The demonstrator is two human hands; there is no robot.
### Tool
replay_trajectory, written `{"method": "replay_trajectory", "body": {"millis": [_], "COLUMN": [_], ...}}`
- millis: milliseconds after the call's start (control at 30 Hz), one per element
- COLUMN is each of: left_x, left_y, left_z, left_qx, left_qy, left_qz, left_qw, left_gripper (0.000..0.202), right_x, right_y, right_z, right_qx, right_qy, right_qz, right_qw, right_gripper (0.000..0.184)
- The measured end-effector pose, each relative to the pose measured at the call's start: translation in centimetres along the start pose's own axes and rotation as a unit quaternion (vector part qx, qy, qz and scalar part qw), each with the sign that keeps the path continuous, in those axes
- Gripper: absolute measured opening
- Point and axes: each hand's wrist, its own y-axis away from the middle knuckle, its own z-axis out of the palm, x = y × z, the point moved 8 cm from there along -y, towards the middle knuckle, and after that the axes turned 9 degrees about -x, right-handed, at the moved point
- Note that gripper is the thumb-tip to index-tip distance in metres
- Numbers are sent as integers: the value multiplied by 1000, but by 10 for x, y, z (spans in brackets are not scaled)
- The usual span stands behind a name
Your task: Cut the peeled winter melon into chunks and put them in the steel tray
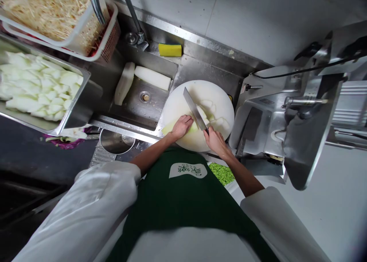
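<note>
A round white cutting board (209, 92) lies on the steel counter beside the sink. My left hand (182, 126) presses, fingers curled, on a pale green-white melon piece (168, 128) at the board's near left. My right hand (215, 141) grips the handle of a cleaver (193, 109). Its blade slants up and left across the board, resting against the piece. Cut white slices (216, 118) lie on the board to the right of the blade.
Two long peeled white pieces (151, 77) lie in the sink (137, 101). A steel tray (77, 113) of white slices and baskets of shredded vegetable (46, 10) sit at left. A yellow sponge (170, 50) rests behind the sink. A metal slicing machine (301, 120) stands right. Chopped greens (221, 173) lie near me.
</note>
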Motion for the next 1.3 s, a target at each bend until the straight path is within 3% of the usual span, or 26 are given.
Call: {"method": "replay_trajectory", "body": {"millis": [133,233,500,700,867,1067,1300], "left_x": [1,1,-1,-4,-3,-3,-6], "left_y": [-1,-1,-1,8,10,9,9], "left_z": [1,0,-1,-4,-4,-1,-1], "left_qx": [-14,-16,-18,-7,3,-2,-14], "left_qy": [5,16,21,41,19,21,56], "left_qz": [0,0,-2,-6,-8,-10,-10], "left_qw": [1000,1000,1000,999,1000,1000,998], "left_gripper": [34,34,34,32,32,35,35], "right_x": [0,-3,-23,-7,0,-12,-29], "right_y": [27,30,-10,-24,1,33,-8], "right_z": [0,3,16,14,-1,3,17], "right_qx": [-25,-43,-21,-16,1,-44,-31], "right_qy": [3,7,-17,-31,-9,-6,-23], "right_qz": [-7,-13,-13,-28,-11,-18,-20], "right_qw": [1000,999,1000,999,1000,999,999], "right_gripper": [36,36,35,37,37,38,36]}}
